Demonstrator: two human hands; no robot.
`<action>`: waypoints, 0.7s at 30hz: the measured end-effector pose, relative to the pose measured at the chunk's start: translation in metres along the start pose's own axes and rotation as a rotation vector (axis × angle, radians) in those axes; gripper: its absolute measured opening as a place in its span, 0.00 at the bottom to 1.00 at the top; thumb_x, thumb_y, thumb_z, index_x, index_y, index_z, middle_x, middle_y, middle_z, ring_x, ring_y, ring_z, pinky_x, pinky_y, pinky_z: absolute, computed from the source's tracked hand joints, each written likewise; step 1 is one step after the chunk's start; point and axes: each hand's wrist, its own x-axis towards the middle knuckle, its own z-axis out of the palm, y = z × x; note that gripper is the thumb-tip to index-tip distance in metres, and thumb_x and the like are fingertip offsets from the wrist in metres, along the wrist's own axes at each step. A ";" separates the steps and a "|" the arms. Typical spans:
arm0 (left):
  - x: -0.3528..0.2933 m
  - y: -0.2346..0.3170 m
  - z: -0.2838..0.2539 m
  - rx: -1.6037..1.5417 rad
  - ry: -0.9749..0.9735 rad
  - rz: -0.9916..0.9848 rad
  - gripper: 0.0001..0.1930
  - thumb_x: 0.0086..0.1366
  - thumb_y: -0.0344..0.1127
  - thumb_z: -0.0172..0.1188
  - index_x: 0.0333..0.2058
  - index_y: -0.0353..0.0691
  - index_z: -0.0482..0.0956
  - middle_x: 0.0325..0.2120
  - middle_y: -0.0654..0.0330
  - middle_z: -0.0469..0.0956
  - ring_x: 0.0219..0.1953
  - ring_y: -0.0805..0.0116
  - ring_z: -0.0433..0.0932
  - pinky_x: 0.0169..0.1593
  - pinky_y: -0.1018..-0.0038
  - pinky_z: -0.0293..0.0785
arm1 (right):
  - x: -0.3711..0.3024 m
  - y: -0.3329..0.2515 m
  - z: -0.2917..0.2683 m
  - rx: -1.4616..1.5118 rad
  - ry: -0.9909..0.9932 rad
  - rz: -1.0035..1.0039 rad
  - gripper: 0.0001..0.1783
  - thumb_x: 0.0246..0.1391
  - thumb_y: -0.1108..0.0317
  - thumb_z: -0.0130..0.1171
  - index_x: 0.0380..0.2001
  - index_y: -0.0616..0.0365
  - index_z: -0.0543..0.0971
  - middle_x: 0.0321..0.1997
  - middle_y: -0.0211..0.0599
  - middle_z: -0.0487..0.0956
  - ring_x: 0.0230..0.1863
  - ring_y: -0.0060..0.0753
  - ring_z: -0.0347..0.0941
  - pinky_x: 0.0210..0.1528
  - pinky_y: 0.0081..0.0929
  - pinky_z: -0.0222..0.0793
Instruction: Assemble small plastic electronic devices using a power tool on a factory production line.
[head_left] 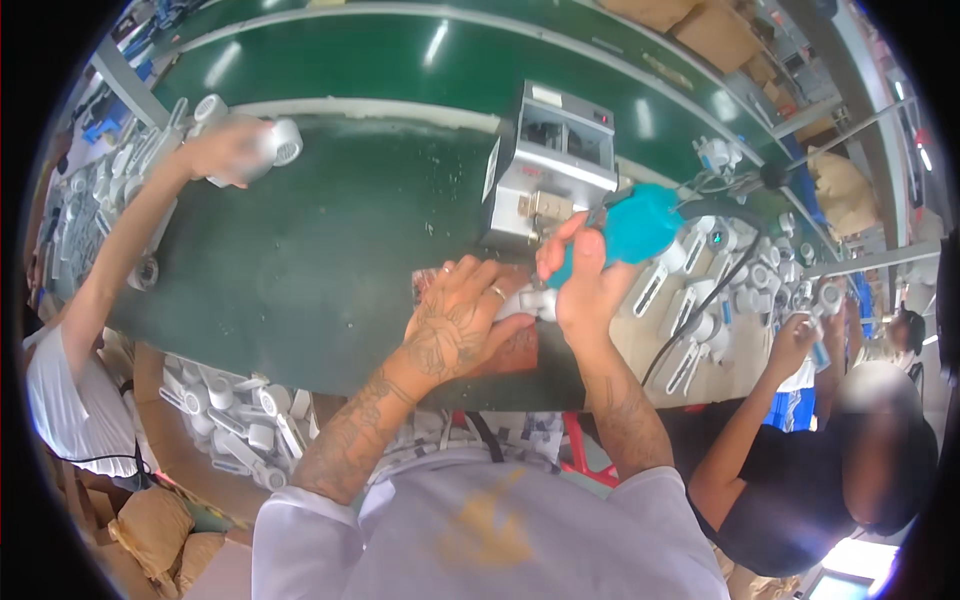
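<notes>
My left hand (450, 318) presses a small white plastic part (540, 303) down on a reddish-brown pad (515, 355), its fingers closed over it. The hand covers most of the part, so its full shape is hidden. A teal electric screwdriver (642, 225) is wrapped in my right hand (592, 285), tilted with its lower end beside the white part. Whether its tip touches the part cannot be seen behind my fingers. Just beyond both hands stands a grey box-shaped machine (505, 190) with a clear window and a brass-coloured front piece.
White plastic units (660, 280) crowd the right of the green bench (300, 250); more fill a carton (150, 400) at lower left. A black cable (715, 295) runs past my right arm. At far left a co-worker's hand (225, 150) holds a white unit; another person works at right.
</notes>
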 end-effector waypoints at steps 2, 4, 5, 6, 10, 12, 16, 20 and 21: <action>-0.003 0.003 -0.001 -0.006 0.001 -0.008 0.24 0.62 0.46 0.63 0.53 0.40 0.78 0.44 0.55 0.75 0.46 0.53 0.72 0.52 0.56 0.69 | 0.003 -0.009 0.002 0.043 0.028 -0.013 0.21 0.67 0.53 0.56 0.39 0.65 0.72 0.22 0.32 0.71 0.22 0.26 0.69 0.27 0.26 0.68; -0.005 0.004 -0.004 0.008 0.010 -0.024 0.23 0.61 0.45 0.66 0.52 0.44 0.79 0.45 0.59 0.76 0.45 0.55 0.73 0.50 0.60 0.70 | 0.010 -0.018 0.002 0.048 0.071 -0.041 0.19 0.67 0.57 0.56 0.42 0.66 0.73 0.23 0.30 0.72 0.23 0.23 0.70 0.27 0.23 0.67; -0.006 0.002 -0.003 0.010 0.017 -0.026 0.23 0.61 0.45 0.66 0.52 0.44 0.79 0.45 0.59 0.76 0.45 0.55 0.73 0.50 0.60 0.70 | 0.016 -0.018 0.005 0.048 0.063 -0.044 0.19 0.67 0.57 0.56 0.42 0.66 0.73 0.23 0.30 0.72 0.23 0.23 0.70 0.27 0.23 0.67; -0.007 0.000 -0.002 0.008 0.011 -0.028 0.23 0.62 0.46 0.65 0.53 0.44 0.78 0.45 0.59 0.76 0.45 0.55 0.73 0.51 0.60 0.70 | 0.025 -0.016 0.008 0.056 0.080 -0.109 0.18 0.67 0.57 0.56 0.42 0.66 0.73 0.23 0.30 0.72 0.23 0.23 0.70 0.27 0.23 0.67; -0.003 0.004 -0.005 0.026 0.041 -0.008 0.20 0.65 0.44 0.61 0.53 0.44 0.79 0.44 0.59 0.76 0.46 0.56 0.73 0.52 0.60 0.69 | 0.049 -0.001 0.010 0.031 0.075 -0.224 0.19 0.68 0.55 0.55 0.40 0.65 0.72 0.23 0.32 0.72 0.23 0.26 0.69 0.27 0.25 0.68; 0.000 0.005 -0.006 0.032 0.015 -0.024 0.19 0.65 0.43 0.59 0.53 0.44 0.79 0.44 0.58 0.76 0.46 0.56 0.73 0.52 0.60 0.69 | 0.050 0.007 0.007 0.015 0.066 -0.221 0.21 0.69 0.52 0.53 0.39 0.64 0.72 0.22 0.34 0.70 0.23 0.28 0.68 0.27 0.28 0.68; -0.001 0.000 -0.002 0.025 0.004 -0.032 0.19 0.64 0.39 0.58 0.53 0.45 0.78 0.43 0.58 0.76 0.46 0.56 0.73 0.53 0.59 0.68 | 0.046 0.005 0.005 -0.001 0.062 -0.138 0.20 0.69 0.53 0.54 0.38 0.64 0.72 0.22 0.34 0.71 0.23 0.29 0.68 0.27 0.28 0.68; -0.003 -0.001 -0.004 0.001 0.051 -0.019 0.19 0.63 0.38 0.60 0.52 0.44 0.79 0.43 0.58 0.76 0.44 0.55 0.73 0.51 0.59 0.68 | 0.021 -0.021 0.010 0.097 0.108 -0.035 0.18 0.67 0.56 0.56 0.38 0.64 0.73 0.21 0.31 0.72 0.21 0.24 0.69 0.24 0.23 0.66; -0.004 0.001 -0.004 -0.004 0.044 -0.033 0.19 0.63 0.38 0.60 0.52 0.44 0.79 0.43 0.58 0.76 0.44 0.55 0.73 0.51 0.59 0.68 | 0.012 -0.024 0.006 0.131 0.118 -0.022 0.19 0.67 0.54 0.56 0.38 0.64 0.73 0.21 0.31 0.71 0.21 0.24 0.69 0.25 0.23 0.66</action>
